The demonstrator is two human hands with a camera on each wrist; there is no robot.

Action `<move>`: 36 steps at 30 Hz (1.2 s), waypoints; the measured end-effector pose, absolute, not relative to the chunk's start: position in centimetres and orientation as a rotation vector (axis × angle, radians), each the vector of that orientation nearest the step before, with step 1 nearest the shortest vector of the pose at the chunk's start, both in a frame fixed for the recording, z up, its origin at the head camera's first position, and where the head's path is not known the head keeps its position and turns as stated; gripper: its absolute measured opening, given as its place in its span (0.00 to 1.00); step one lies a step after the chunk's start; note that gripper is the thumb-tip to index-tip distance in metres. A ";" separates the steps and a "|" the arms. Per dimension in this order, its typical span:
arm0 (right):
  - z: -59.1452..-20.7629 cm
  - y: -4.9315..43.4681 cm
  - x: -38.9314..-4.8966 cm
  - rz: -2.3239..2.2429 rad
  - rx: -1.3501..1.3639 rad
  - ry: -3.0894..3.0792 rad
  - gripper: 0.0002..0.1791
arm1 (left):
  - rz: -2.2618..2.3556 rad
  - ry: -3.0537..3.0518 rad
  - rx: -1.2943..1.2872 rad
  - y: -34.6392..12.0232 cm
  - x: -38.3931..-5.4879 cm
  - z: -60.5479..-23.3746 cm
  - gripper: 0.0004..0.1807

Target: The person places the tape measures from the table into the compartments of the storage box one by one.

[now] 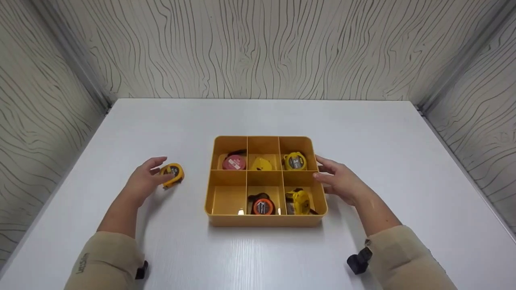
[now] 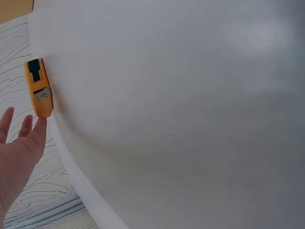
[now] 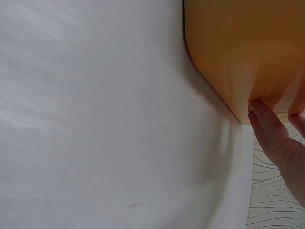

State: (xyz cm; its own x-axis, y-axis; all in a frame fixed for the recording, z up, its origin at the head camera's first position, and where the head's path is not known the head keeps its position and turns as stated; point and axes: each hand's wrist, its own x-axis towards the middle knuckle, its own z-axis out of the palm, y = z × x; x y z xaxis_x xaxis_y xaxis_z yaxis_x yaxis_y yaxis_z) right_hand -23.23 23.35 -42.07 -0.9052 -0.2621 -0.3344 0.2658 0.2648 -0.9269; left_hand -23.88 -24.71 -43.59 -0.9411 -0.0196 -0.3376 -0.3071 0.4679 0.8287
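A yellow tape measure (image 1: 172, 175) stands on the white table left of the divided box. My left hand (image 1: 146, 180) is at it, thumb and fingers spread; in the left wrist view a fingertip meets the lower end of the tape measure (image 2: 39, 88), and no grip shows. On the other side, my right hand (image 1: 340, 181) touches the right wall of the yellow-orange box (image 1: 266, 220), fingers fairly straight. The right wrist view shows fingertips (image 3: 259, 107) against the box's outer wall (image 3: 228, 52). The front left compartment (image 1: 228, 199) holds nothing.
In the back row lie a pink tape measure (image 1: 234, 162), a plain yellow one (image 1: 262, 164) and a yellow-grey one (image 1: 295, 161). The front row holds an orange-black one (image 1: 263, 206) and another yellow one (image 1: 299, 202). Wood-patterned panels (image 1: 250, 48) enclose the table.
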 end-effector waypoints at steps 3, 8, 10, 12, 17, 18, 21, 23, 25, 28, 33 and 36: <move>-42.1 23.4 -23.3 -1.681 0.005 2.114 0.36 | 1.469 2.414 -0.308 -24.7 -23.8 -43.9 0.39; -42.2 23.4 -23.3 -1.681 -0.004 2.116 0.37 | 1.482 2.393 -0.318 -24.7 -23.8 -44.4 0.39; -42.3 23.4 -23.3 -1.679 -0.009 2.121 0.38 | 1.482 2.391 -0.318 -24.7 -23.9 -44.5 0.39; -42.3 23.5 -23.2 -1.678 -0.012 2.122 0.38 | 1.468 2.398 -0.315 -24.7 -23.9 -44.5 0.40; -42.3 23.4 -23.3 -1.676 -0.011 2.123 0.38 | 1.428 2.419 -0.311 -24.7 -23.7 -44.5 0.42; -42.3 23.5 -23.3 -1.674 -0.011 2.125 0.37 | 1.426 2.421 -0.309 -24.7 -23.7 -44.5 0.42; -42.3 23.5 -23.3 -1.689 -0.017 2.117 0.37 | 1.417 2.439 -0.284 -24.8 -23.6 -44.6 0.42; -42.3 23.5 -23.3 -1.698 -0.020 2.112 0.38 | 1.407 2.457 -0.270 -24.7 -23.6 -44.7 0.42; -42.3 23.5 -23.3 -1.705 -0.014 2.109 0.38 | 1.389 2.474 -0.270 -24.7 -23.6 -44.7 0.43; -42.3 23.6 -23.3 -1.692 -0.002 2.118 0.39 | 1.356 2.489 -0.287 -24.6 -23.8 -44.8 0.43; -42.3 23.5 -23.3 -1.676 0.011 2.125 0.39 | 1.288 2.524 -0.311 -24.3 -24.0 -45.0 0.43; -42.4 23.5 -23.3 -1.667 0.020 2.132 0.38 | 1.261 2.540 -0.317 -24.2 -24.1 -45.1 0.43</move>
